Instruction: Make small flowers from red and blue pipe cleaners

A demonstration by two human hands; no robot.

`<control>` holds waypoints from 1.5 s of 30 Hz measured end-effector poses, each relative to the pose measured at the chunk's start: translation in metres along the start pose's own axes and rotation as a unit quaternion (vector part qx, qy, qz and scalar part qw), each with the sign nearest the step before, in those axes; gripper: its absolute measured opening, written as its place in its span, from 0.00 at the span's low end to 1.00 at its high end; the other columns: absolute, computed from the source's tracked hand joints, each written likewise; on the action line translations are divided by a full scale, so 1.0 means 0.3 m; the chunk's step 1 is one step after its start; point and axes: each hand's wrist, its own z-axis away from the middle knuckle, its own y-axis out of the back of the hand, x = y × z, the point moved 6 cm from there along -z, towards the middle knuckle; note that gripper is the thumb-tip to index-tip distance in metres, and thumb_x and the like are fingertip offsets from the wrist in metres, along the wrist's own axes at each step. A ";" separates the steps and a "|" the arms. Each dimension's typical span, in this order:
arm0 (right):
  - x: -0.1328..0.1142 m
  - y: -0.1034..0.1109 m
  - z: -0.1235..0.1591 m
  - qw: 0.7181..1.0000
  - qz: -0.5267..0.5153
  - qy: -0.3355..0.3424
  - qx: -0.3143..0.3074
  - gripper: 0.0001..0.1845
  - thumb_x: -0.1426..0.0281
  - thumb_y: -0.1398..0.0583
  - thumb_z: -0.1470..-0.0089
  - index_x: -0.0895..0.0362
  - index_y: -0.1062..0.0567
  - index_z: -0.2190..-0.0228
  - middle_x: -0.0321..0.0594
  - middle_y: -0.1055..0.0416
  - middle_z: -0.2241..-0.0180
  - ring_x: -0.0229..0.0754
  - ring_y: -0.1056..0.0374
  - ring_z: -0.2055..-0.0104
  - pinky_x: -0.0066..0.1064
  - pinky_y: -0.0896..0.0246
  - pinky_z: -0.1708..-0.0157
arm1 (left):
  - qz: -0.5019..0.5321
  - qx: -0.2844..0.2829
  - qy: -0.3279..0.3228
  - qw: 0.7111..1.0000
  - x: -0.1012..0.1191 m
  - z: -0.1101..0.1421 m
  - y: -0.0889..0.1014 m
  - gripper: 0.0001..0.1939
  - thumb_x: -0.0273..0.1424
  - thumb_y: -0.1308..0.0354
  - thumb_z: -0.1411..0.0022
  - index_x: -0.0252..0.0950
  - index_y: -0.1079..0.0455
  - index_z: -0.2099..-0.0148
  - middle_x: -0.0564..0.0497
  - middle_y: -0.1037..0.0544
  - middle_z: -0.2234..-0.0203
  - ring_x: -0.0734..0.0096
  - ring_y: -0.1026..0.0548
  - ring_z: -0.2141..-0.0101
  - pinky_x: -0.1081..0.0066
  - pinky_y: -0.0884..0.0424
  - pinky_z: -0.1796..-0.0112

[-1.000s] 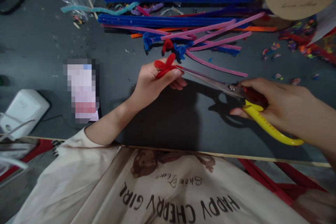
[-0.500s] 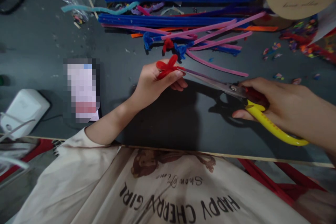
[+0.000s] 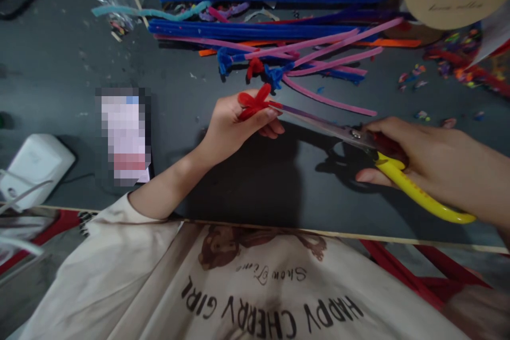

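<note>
One red fuzzy flower (image 3: pixel 255 103): held above the dark table (image 3: pixel 175 90), in front of the person, its looped petals spread beside the left thumb, a short red stub (image 3: pixel 275 104) pointing toward the scissors.
Left hand (image 3: pixel 243 125): grasping the flower, the thumb pressed near its base.
Scissors (image 3: pixel 356 134): narrow blades reaching the stub, tips just beside the thumb; whether metal touches fuzz or skin is too small to tell.
Right hand (image 3: pixel 438 162): wrapped round the handles, the yellow one (image 3: pixel 414 191) curving out below the palm.
Thumb risk: a nick seems the likeliest mishap, since the pinch leaves little stub between nail and blade.
Petal risk: blades angled too deep could catch the base of a loop and loosen it, fuzz probably hiding where any core runs.
Slip risk: the tips likely bite weakly, so the stub might bend or skid aside, and a light pinch could let the flower twist.
Blue knots on pink stems (image 3: pixel 274 77): lying just beyond the left hand; a snipped scrap could get lost among them.
Further out: a bundle of blue stems (image 3: pixel 255 31) behind, a cardboard spool (image 3: pixel 422 8) far right, a blurred phone (image 3: pixel 123 133) to the left.
</note>
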 end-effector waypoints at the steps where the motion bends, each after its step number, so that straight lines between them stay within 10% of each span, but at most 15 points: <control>1: -0.001 0.002 0.002 1.000 0.006 0.005 0.006 0.42 0.33 0.62 0.56 0.54 0.34 0.64 0.45 0.27 0.73 0.49 0.28 0.75 0.34 0.40 0.78 | 0.005 -0.001 0.003 1.000 -0.001 0.000 -0.001 0.09 0.34 0.38 0.46 0.33 0.32 0.71 0.59 0.22 0.81 0.83 0.24 0.80 0.84 0.26 0.77; 26: -0.002 -0.021 0.006 0.999 0.010 0.026 0.031 0.39 0.37 0.63 0.51 0.56 0.34 0.65 0.40 0.31 0.79 0.44 0.32 0.80 0.32 0.43 0.80 | -0.034 0.008 0.007 0.999 -0.002 -0.003 0.003 0.09 0.33 0.39 0.45 0.33 0.32 0.71 0.57 0.24 0.82 0.84 0.26 0.81 0.83 0.29 0.79; 34: 0.026 -0.012 0.005 0.998 0.013 -0.060 -0.028 0.49 0.30 0.68 0.63 0.55 0.35 0.64 0.49 0.27 0.71 0.51 0.27 0.72 0.36 0.37 0.78 | 0.005 0.056 -0.012 0.998 0.007 -0.009 0.042 0.14 0.36 0.49 0.36 0.34 0.26 0.65 0.59 0.33 0.90 0.88 0.36 0.88 0.85 0.39 0.85; 45: 0.014 -0.015 -0.004 0.996 -0.001 -0.044 -0.073 0.52 0.29 0.70 0.64 0.54 0.33 0.64 0.46 0.26 0.74 0.52 0.27 0.74 0.37 0.35 0.77 | 0.026 0.008 0.103 0.994 -0.026 -0.016 0.023 0.15 0.34 0.50 0.38 0.31 0.28 0.71 0.54 0.22 0.82 0.77 0.24 0.82 0.81 0.30 0.82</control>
